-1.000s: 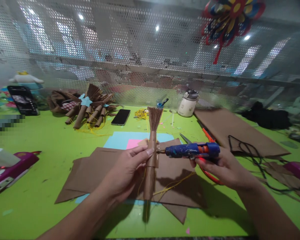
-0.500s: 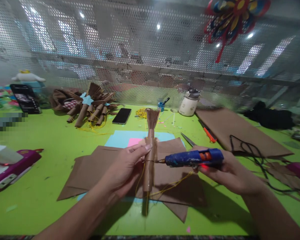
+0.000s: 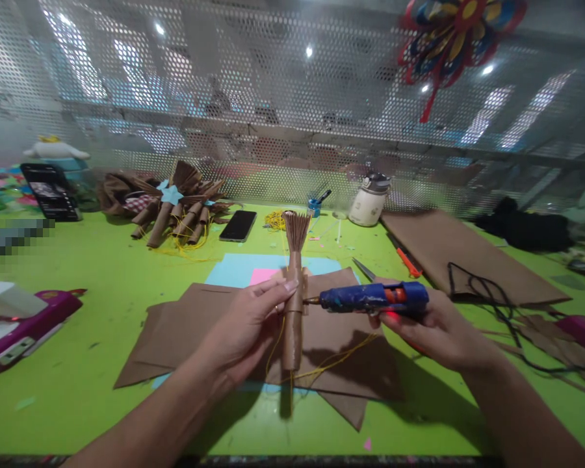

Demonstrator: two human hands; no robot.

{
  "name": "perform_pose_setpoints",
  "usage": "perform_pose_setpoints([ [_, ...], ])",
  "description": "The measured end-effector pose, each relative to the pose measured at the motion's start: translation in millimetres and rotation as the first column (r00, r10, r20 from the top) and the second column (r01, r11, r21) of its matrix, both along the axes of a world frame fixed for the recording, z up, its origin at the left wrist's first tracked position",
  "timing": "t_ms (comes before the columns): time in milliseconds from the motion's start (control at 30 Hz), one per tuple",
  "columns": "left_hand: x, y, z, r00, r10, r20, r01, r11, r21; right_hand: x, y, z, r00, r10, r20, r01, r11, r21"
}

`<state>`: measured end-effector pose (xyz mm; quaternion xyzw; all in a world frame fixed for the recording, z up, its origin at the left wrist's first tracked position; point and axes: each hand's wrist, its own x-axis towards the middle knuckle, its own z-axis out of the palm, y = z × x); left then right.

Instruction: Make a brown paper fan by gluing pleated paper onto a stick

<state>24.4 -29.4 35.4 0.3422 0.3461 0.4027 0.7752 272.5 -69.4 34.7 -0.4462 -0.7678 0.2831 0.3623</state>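
Note:
My left hand [image 3: 260, 315] pinches a rolled brown paper tube [image 3: 293, 341] with a pleated, fanned top, held upright over the paper. A yellow string [image 3: 338, 359] trails from its lower end to the right. My right hand [image 3: 439, 335] grips a blue hot glue gun [image 3: 353, 298] with a red light glowing at its underside. Its nozzle points left and meets the tube's right edge near the middle; whether it touches cannot be made out. Brown paper sheets [image 3: 175, 341] lie under both hands, over light blue sheets [image 3: 231, 268] and a pink piece.
Finished-looking paper bundles [image 3: 158, 224], a black phone [image 3: 238, 225], yellow string [image 3: 275, 221] and a white bottle [image 3: 369, 203] stand behind. Right are scissors [image 3: 364, 268], an orange cutter [image 3: 408, 262], folded brown paper [image 3: 468, 253] and a black cord [image 3: 504, 315]. A purple power strip [image 3: 34, 335] lies left.
The glue gun in my right hand has moved slightly up and left, its nozzle now higher along the tube. The tube's lower end has shifted slightly right in my left hand.

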Motion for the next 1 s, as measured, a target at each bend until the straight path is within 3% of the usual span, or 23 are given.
perform_pose_setpoints([
  [233,-0.1,-0.3,1.1,1.0,0.011,0.004,-0.011,1.0,-0.007,2.7,-1.6,2.2,0.997,0.07,0.018,-0.07,0.997,-0.011],
  [467,0.5,-1.0,4.4,0.999,0.032,-0.022,-0.032,0.999,0.002,5.8,-2.6,-0.3,1.0,0.026,-0.018,-0.026,0.999,-0.034],
  [700,0.7,-2.9,2.1,0.998,0.041,-0.041,-0.039,0.998,0.055,-4.5,4.5,-3.2,0.988,-0.095,-0.124,0.101,0.994,0.046],
  [1000,1.2,-4.4,6.0,1.0,0.0,0.002,0.0,0.998,0.063,1.0,2.2,-5.6,0.99,-0.001,-0.142,-0.005,0.999,-0.047],
])
